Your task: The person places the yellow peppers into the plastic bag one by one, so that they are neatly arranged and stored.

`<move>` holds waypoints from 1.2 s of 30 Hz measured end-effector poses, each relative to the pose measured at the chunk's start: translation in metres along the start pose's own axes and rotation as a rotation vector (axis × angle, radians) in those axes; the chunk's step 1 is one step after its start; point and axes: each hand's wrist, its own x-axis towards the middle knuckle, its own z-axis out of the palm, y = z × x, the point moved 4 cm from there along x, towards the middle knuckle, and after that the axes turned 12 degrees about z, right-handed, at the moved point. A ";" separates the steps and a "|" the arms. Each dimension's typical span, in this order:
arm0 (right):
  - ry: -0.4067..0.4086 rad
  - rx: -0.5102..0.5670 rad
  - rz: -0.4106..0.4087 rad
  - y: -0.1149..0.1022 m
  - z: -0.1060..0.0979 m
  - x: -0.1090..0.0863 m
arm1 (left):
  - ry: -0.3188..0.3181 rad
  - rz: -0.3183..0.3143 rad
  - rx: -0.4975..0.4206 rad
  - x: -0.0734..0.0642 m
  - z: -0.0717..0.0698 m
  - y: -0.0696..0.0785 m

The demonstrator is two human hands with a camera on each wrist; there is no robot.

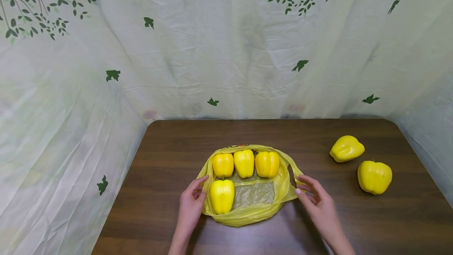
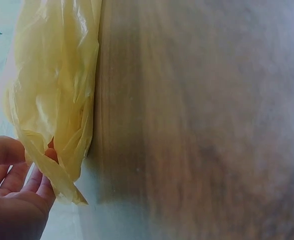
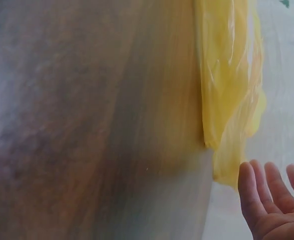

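Hands (image 1: 191, 206) (image 1: 320, 204) at opposite sides of a yellow plastic bag (image 1: 244, 218)

The left grip (image 1: 191, 204) is a bare, slender-fingered hand. The right grip (image 1: 320, 203) matches, and both visible forearms (image 1: 339, 240) are bare.

passable: between bag (image 1: 247, 218) and loose peppers (image 1: 374, 177) | blocking: four bagged peppers (image 1: 221, 196)

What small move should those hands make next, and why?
Perhaps the right hand should reach for the rightmost pepper. It and another pepper lie on the table, while the open bag holds four peppers and shows bare space at its near right.
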 end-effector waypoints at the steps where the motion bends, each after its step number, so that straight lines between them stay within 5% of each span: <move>1: 0.008 0.002 -0.003 0.000 -0.001 -0.001 | -0.002 -0.001 0.000 0.000 0.000 0.000; 9: 0.062 0.018 0.005 0.006 -0.013 -0.001 | -0.003 -0.005 -0.003 0.001 0.000 -0.001; 20: 0.152 -0.091 0.050 0.015 -0.030 -0.001 | -0.012 -0.017 -0.001 0.001 0.000 -0.001; 28: 0.200 -0.116 0.065 0.019 -0.044 -0.002 | 0.007 -0.008 -0.026 0.001 0.006 -0.044; 36: 0.269 -0.103 0.079 0.021 -0.060 -0.002 | 0.003 -0.025 -0.023 0.001 0.006 -0.038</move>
